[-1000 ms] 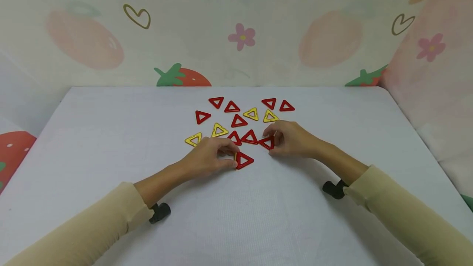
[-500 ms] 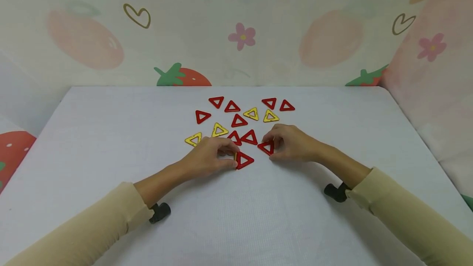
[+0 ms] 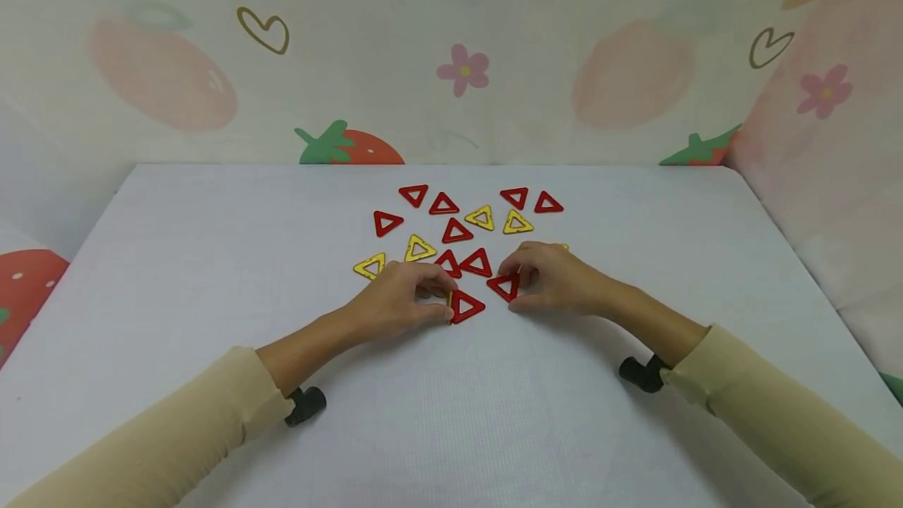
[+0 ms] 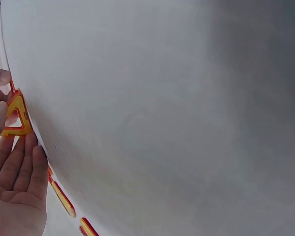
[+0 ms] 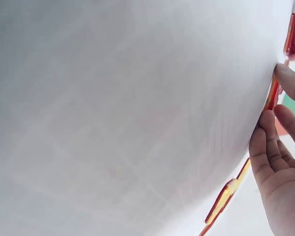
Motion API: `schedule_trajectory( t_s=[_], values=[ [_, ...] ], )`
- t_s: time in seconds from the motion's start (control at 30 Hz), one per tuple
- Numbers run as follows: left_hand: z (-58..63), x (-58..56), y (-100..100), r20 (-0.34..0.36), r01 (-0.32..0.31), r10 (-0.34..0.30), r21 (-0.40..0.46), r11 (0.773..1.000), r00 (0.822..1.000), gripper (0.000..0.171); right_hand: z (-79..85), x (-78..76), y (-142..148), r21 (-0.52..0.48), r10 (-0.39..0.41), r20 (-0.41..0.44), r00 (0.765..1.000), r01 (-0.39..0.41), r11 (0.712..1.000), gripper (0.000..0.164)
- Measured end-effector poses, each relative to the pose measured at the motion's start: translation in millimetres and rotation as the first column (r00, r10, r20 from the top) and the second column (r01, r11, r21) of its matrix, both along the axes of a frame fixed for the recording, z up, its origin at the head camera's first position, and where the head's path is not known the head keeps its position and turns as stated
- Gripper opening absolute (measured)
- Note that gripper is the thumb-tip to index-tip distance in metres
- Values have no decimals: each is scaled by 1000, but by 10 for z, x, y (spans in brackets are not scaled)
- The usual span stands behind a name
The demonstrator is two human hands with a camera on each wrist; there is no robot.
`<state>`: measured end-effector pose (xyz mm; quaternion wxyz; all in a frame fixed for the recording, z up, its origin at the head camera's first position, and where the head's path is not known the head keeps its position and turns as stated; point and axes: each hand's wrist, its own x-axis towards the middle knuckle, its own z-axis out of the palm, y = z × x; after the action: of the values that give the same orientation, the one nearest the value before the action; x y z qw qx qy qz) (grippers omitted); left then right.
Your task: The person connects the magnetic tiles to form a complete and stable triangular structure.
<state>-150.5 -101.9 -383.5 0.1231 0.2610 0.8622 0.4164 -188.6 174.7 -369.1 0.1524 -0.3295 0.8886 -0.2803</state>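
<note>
In the head view my left hand (image 3: 402,296) holds a red triangular magnetic tile (image 3: 466,306) near the middle of the table. A second tile's edge shows under its thumb. The left wrist view shows a yellow-faced, red-edged triangle (image 4: 18,115) standing up at its fingers. To the right, my right hand (image 3: 553,277) pinches a red triangular tile (image 3: 502,286) between thumb and fingers, low over the table. A small gap separates it from the left hand's tiles. Two red triangles, one the nearer right triangle (image 3: 476,263), lie just behind, the other partly hidden by the left hand.
Several loose tiles lie farther back on the white table (image 3: 212,257), among them a red triangle (image 3: 457,231) and a yellow triangle (image 3: 419,249). Another yellow triangle (image 3: 368,266) is beside the left hand. A printed curtain (image 3: 522,45) hangs behind the table.
My right hand has drawn its red tile toward the front and slightly left, away from the red tiles behind and closer to the left hand's tile. The left hand keeps still.
</note>
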Motion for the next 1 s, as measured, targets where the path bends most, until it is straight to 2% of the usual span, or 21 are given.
schedule_trajectory(
  t_s=[0.4,1.0],
  values=[
    [16,-10,8,16,-5,5,-14,1000,1000,32,5,26,-72,-6,8,-9,1000,-8,1000,42],
    [22,-14,17,25,11,-11,-23,1000,1000,33,-2,49,-202,26,49,-77,996,-47,999,31]
  ],
)
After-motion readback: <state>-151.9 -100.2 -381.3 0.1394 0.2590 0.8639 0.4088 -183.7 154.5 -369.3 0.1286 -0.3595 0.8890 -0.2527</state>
